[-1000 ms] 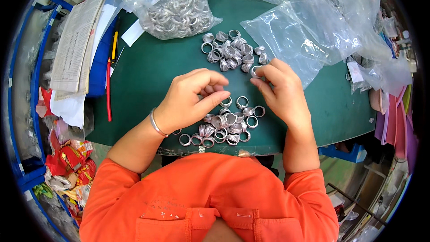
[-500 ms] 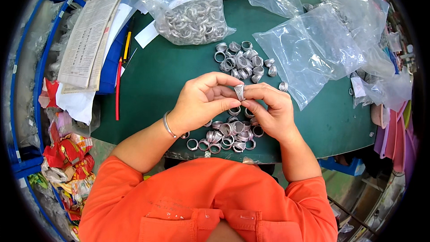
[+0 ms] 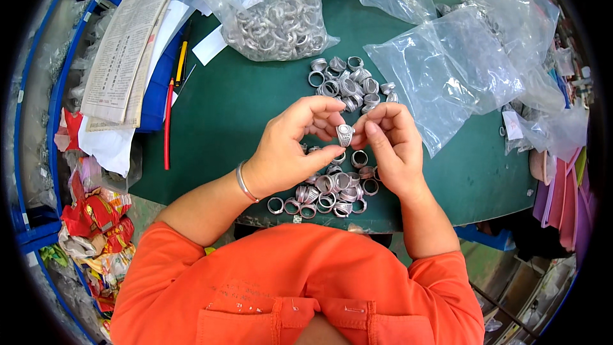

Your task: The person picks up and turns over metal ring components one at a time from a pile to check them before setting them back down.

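A silver-grey ring (image 3: 345, 135) with a broad patterned face is held upright between the thumb and fingertips of my left hand (image 3: 278, 147). Close against its right side, my right hand (image 3: 397, 153) has thumb and fingers closed together; whether something small is pinched there is hidden. Below the hands, near the table's front edge, lies a loose pile of similar rings (image 3: 324, 184), some standing on edge. Just beyond my fingers sits another heap of rings (image 3: 350, 83). Both piles rest on the green table (image 3: 198, 182).
A clear bag full of rings (image 3: 281, 32) stands at the back. Flat empty plastic bags (image 3: 440, 76) cover the right side. To the left are printed sheets (image 3: 124, 51) over a blue bin (image 3: 156, 99), a red pencil (image 3: 168, 124) and a yellow pen (image 3: 182, 62).
The ring has turned so its face shows more toward me. My right fingers have shifted off it slightly to the right, while my left hand keeps hold.
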Demonstrator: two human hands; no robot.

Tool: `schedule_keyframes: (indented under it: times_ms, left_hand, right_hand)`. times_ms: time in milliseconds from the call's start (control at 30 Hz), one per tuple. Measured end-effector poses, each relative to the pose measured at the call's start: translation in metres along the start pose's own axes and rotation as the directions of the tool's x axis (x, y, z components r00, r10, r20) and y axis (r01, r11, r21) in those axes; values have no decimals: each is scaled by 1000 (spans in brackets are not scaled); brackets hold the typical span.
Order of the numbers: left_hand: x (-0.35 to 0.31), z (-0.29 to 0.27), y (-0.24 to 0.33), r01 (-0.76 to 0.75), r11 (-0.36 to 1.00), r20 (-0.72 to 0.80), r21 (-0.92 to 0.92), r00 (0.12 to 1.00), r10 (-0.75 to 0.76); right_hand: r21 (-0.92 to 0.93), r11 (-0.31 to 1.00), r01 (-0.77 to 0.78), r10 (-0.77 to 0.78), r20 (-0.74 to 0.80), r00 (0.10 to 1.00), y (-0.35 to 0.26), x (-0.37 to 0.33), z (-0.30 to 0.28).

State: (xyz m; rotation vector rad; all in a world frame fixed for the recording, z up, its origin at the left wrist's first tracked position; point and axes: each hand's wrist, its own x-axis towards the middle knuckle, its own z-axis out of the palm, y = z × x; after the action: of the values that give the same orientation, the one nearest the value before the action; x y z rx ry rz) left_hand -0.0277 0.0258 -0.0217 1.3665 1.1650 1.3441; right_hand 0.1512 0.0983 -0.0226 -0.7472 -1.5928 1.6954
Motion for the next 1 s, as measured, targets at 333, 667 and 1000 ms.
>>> schedule_keyframes:
  times_ms: [333,667,1000]
  left_hand:
    - [0,-1,4,-235,922,43,307,972,233]
    - [0,-1,2,57,998,6,9,998,-57]
    - [0,1,1,81,965,9,-249,997,-82]
  right_hand:
    - [83,996,28,-36,99,994,2,-3,4]
    - [43,953,300,-303,119,946,7,1,3]
    - [-148,900,409,-401,84,912,3,-1,8]
